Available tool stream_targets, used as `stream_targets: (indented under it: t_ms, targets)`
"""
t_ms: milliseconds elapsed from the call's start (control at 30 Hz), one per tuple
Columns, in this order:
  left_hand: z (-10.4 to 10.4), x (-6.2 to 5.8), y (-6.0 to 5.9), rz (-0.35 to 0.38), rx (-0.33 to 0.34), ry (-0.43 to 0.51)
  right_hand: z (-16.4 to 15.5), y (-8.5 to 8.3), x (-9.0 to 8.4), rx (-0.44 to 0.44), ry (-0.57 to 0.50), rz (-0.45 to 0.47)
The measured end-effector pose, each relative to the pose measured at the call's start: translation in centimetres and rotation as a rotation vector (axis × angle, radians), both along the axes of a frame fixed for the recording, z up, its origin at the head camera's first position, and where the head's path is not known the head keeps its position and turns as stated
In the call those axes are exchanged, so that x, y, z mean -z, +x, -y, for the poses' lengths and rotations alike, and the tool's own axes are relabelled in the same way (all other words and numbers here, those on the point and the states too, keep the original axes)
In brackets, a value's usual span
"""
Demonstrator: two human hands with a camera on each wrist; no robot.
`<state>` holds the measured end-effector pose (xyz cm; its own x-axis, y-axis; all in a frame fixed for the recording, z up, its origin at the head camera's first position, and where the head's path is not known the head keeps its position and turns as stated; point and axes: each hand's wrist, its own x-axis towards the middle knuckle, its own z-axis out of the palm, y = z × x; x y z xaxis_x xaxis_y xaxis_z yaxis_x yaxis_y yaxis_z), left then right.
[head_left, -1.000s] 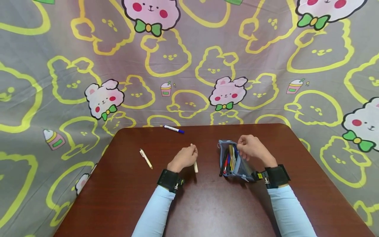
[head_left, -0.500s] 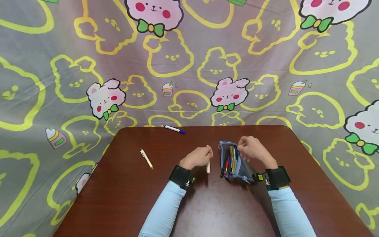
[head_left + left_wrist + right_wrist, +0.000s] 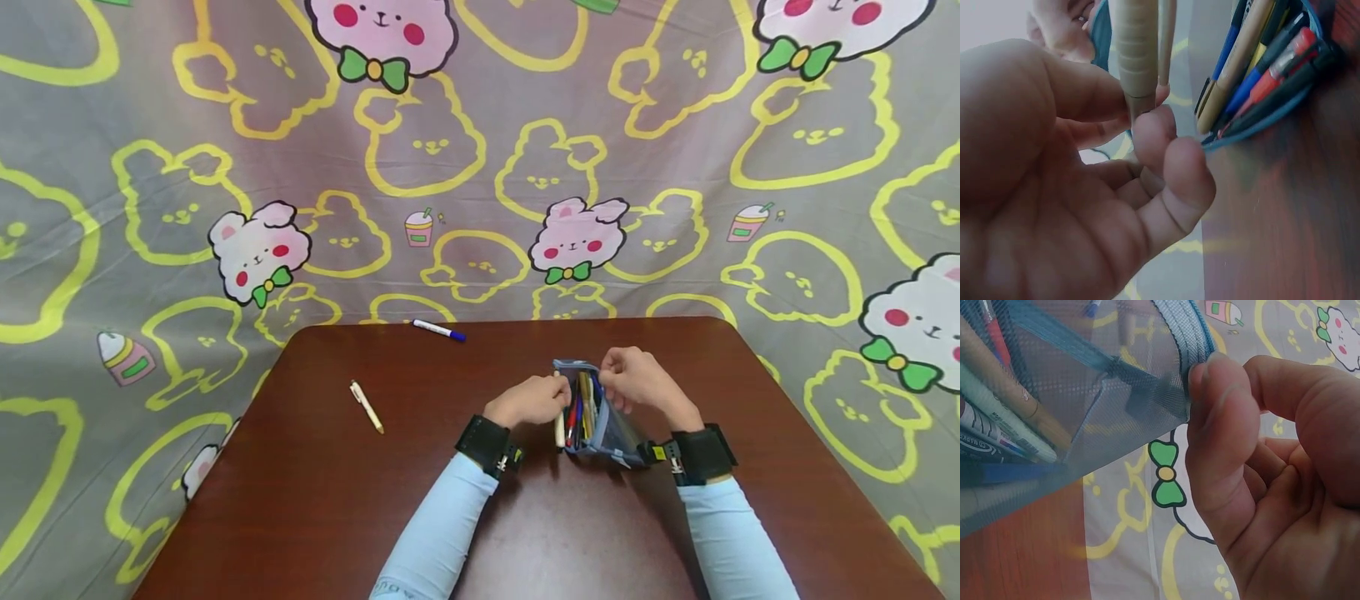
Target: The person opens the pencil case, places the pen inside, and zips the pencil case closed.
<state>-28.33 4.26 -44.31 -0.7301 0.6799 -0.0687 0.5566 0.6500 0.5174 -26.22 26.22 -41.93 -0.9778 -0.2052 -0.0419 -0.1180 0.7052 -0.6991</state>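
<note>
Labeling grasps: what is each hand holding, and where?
Left hand pinches the cream pen near its lower end. Right hand pinches the mesh pencil case at its zipper rim.

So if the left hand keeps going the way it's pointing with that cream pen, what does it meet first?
Most likely the open mouth of the pencil case, right beside the left hand and its cream pen. Depth is uncertain; the pens inside come next.
</note>
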Motion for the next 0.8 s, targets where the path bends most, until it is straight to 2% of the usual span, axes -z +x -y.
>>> stream_targets:
  t_ms: [333, 600, 800]
  targets:
    - [-2.2, 0.4, -1.1, 0.015, 0.018, -0.011, -0.1, 0.2, -0.1, -0.005, -0.008, 0.003]
    - [-3.5, 0.7, -1.7, -0.051, -0.023, -0.006, -0.1, 0.2, 0.2, -0.008, -0.016, 0.000]
    - [-4.1, 1.0, -1.9, -0.019, -0.046, 0.030, -0.3, 0.1, 0.1, -0.007, -0.009, -0.002]
